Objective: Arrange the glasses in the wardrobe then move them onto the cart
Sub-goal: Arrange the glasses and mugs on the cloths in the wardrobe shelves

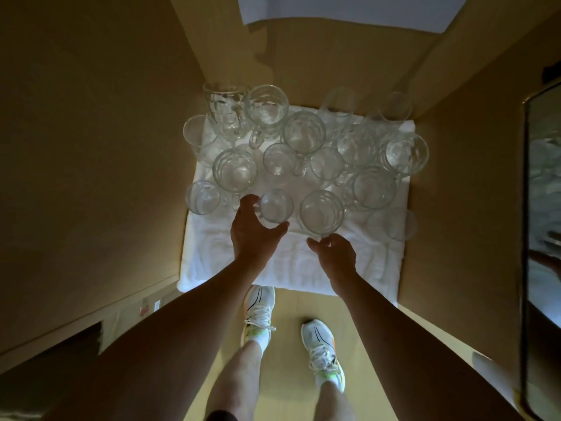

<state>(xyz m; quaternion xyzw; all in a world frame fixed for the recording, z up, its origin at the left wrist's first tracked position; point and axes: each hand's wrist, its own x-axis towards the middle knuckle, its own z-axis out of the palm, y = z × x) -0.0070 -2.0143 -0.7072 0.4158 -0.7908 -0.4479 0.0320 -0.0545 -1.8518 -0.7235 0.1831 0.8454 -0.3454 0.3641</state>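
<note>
- The glasses (299,153) are all clustered on a white towel (291,262) on the wardrobe floor (425,238), mostly filling the towel's 12 o'clock half. Mix of handled mugs and plain tumblers, rims up, several touching each other.
- My guess on handling: clear glass, so slick, rigid and chippy. The mugs look thick and probably hefty. Packed this tight, they'll clink if I drag one sideways, so lift straight up. Best grab is around the body or by the handle, not the rim.
- The small glass (276,205) sits front-centre; the ribbed mug (321,211) is just beside it at 3 o'clock.
- My left hand (253,235) is curled around the small glass from its 7 o'clock side, thumb at its near edge, fingers around its far left side. Looks like a proper grip, though the glass hasn't clearly left the towel.
- My right hand (335,255) is at the ribbed mug's 6 o'clock, fingertips pinching its near edge or handle, can't tell which through the glass.
- Both arms reach straight in and down, fairly extended, and I'm standing right at the towel's 6 o'clock edge.
- No cart visible, so I'd say I'm on the arranging part.
</note>
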